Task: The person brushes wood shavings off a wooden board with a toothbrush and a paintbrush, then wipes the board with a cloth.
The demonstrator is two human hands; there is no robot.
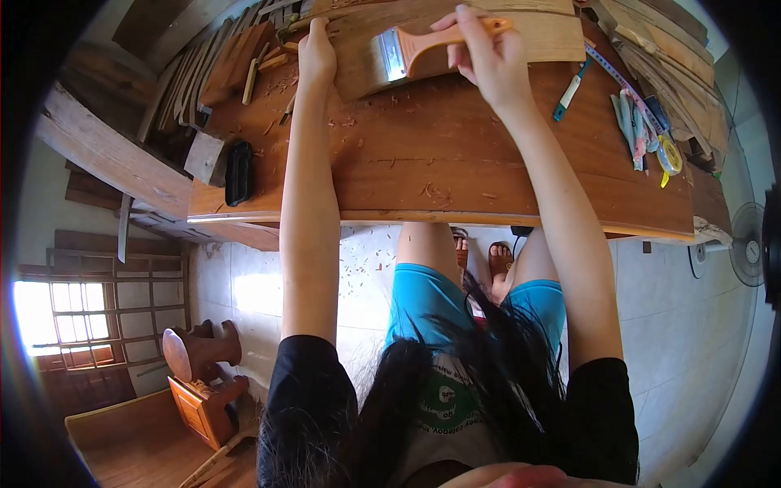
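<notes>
Right hand [488, 58]: clamped on brush [431, 41], its bristles over board [543, 37]
Left hand [316, 54]: at board's left end, grip unclear
Surface [407, 154]: littered with shavings [435, 195]

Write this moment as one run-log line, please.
left hand: at left end of board | right hand: holding brush over board | table: shavings, tape measure

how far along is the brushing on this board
Done, seemingly: the visible face of the board looks largely free of shavings. In hand: the right hand holds the flat brush over it, the left hand at its left end. Left, probably: wood shavings litter the table.
</notes>
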